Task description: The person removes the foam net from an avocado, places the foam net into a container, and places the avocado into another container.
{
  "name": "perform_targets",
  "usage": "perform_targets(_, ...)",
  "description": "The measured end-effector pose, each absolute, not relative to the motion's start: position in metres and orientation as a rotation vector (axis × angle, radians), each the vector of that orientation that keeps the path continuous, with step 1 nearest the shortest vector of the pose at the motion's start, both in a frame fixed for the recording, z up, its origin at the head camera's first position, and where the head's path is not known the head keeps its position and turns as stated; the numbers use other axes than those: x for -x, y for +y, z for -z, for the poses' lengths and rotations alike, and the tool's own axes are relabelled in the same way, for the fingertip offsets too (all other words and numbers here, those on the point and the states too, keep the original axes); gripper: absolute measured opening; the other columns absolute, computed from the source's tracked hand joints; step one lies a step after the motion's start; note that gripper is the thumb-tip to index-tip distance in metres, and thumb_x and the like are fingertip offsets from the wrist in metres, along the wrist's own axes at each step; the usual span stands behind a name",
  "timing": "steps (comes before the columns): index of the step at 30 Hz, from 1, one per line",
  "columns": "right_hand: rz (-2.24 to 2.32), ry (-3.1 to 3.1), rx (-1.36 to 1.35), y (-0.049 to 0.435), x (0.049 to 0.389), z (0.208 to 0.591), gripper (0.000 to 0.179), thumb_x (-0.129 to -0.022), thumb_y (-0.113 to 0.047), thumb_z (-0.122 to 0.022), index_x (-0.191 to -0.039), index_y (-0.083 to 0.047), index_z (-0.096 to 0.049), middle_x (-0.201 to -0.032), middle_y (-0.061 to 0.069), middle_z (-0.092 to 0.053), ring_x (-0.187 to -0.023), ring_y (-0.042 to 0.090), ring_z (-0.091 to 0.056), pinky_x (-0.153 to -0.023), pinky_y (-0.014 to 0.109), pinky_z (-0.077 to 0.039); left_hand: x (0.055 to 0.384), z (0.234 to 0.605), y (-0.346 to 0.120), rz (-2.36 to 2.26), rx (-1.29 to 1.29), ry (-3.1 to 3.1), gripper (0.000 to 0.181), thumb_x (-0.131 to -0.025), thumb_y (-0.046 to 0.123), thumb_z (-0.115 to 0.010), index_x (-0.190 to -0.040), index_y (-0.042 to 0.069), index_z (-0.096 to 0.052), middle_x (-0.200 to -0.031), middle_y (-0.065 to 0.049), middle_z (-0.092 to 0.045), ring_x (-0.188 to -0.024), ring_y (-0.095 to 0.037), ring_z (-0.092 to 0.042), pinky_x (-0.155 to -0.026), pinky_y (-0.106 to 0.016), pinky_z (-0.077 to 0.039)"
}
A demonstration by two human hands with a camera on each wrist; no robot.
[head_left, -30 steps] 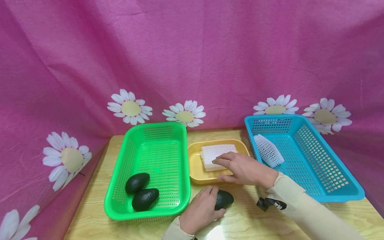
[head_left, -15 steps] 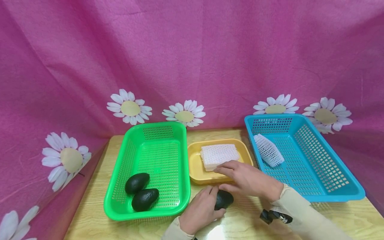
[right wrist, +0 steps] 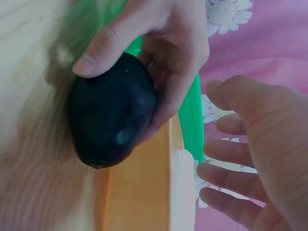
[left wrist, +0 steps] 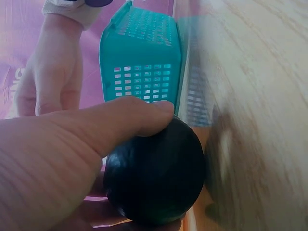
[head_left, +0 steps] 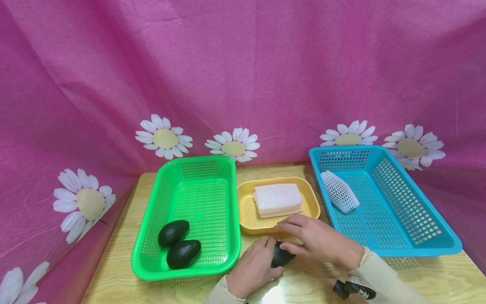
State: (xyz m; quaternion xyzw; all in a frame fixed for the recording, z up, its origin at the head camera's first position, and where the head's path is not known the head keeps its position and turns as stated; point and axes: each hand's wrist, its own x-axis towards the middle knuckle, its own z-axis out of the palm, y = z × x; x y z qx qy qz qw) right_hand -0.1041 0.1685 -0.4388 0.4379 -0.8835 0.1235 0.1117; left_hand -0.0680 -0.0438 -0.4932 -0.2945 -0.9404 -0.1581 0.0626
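Presently, in head view, gripping avocado (head_left: 280, 257) with left hand (head_left: 252, 268) just before the yellow tray (head_left: 247, 207); in left wrist view, showing it glossy (might roll off if loosened early); in right wrist view, holding right hand (right wrist: 274, 149) relaxed, empty, nearby.

Pink cloth (head_left: 243, 76) across the upper frame, white daisies (head_left: 164, 137) on its lower part, wooden tabletop (head_left: 114, 270) along the bottom

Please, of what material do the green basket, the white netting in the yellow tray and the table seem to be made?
Green basket: apparently moulded plastic, glossy, with highlights and a regular pierced grid.
White netting: probably soft plastic foam, matt, by its puffy mesh.
Table: wood-look top with visible grain and a bright reflection; whether real wood or laminate, I cannot tell.
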Motion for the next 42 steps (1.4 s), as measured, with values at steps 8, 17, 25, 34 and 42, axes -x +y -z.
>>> perform_targets(8, -0.391, -2.604, -1.267, 0.172, 0.097, 0.451, 0.040, -0.100, -0.046, -0.065, -0.129, -0.018, -0.069, -0.124, -0.006, -0.070, -0.115, 0.011, -0.067, -0.094, 0.035, -0.060, 0.067, 0.491, -0.044, 0.468, 0.872, -2.863, 0.054, -0.080, 0.035, -0.086, -0.119, 0.005, -0.064, -0.107, -0.004, -0.070, -0.093, -0.014, -0.065, -0.083, -0.025, -0.056)
perform_targets(17, -0.421, -2.634, -1.272, 0.177, 0.092, 0.464, 0.046, -0.092, -0.045, -0.075, -0.130, -0.018, -0.067, -0.126, -0.008, -0.068, -0.114, 0.009, -0.065, -0.094, 0.033, -0.059, 0.067, 0.493, -0.044, 0.495, 0.857, -2.867, 0.063, -0.081, 0.036, -0.085, -0.130, 0.003, -0.063, -0.114, -0.007, -0.071, -0.102, -0.018, -0.069, -0.089, -0.030, -0.058)
perform_targets(25, -0.436, -2.633, -1.218, 0.177, 0.091, 0.467, 0.048, -0.097, -0.050, -0.066, -0.133, -0.018, -0.066, -0.132, -0.008, -0.066, -0.120, 0.009, -0.064, -0.097, 0.034, -0.058, 0.065, 0.492, -0.044, 0.531, 0.849, -2.841, 0.062, -0.082, 0.038, -0.083, -0.132, 0.008, -0.061, -0.112, -0.003, -0.070, -0.098, -0.014, -0.067, -0.083, -0.028, -0.058)
perform_targets(34, -0.500, -2.616, -1.133, 0.179, 0.089, 0.465, 0.051, -0.093, -0.046, -0.072, -0.136, -0.020, -0.064, -0.132, -0.011, -0.065, -0.118, 0.006, -0.063, -0.095, 0.035, -0.058, 0.064, 0.486, -0.041, 0.592, 0.868, -2.734, 0.058, -0.082, 0.039, -0.083, -0.125, 0.008, -0.061, -0.105, -0.002, -0.070, -0.090, -0.009, -0.066, -0.076, -0.023, -0.055)
perform_targets(42, -0.540, -2.547, -1.149, 0.180, 0.092, 0.464, 0.050, -0.095, -0.046, -0.071, -0.137, -0.021, -0.062, -0.133, -0.013, -0.063, -0.120, 0.005, -0.061, -0.096, 0.034, -0.058, 0.062, 0.477, -0.042, 0.641, 0.836, -2.723, 0.055, -0.081, 0.039, -0.084, -0.124, 0.013, -0.061, -0.107, 0.000, -0.070, -0.091, -0.009, -0.066, -0.075, -0.024, -0.055)
